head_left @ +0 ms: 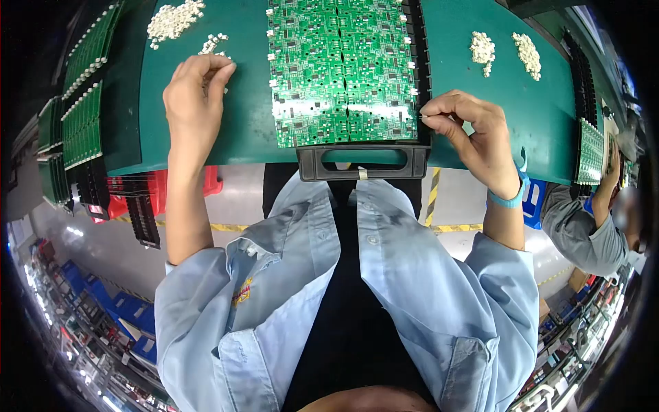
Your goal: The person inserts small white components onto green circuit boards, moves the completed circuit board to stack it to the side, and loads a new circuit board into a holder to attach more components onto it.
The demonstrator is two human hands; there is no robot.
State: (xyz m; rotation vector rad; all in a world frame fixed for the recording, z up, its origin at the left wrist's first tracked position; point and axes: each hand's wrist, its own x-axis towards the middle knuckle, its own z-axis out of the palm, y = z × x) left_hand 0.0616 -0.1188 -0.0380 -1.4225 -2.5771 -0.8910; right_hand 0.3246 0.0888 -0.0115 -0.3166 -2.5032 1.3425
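Green circuit boards (343,75) lie side by side in a black rack (419,69) in front of me, with small white connectors along their left and right edges. My left hand (195,86) is left of the boards, thumb and forefinger pinched together beside a small pile of white connectors (214,44). What its fingertips hold, if anything, is too small to make out. My right hand (477,127) pinches a tiny white connector (424,117) close to the right edge of the boards, near the rack's handle (364,161).
A larger pile of connectors (175,20) lies at the far left of the green table (240,130). Two more piles (482,49) (527,56) sit on the right. Racked boards (82,130) stand at the left; another person's arm (607,182) is by boards at the right.
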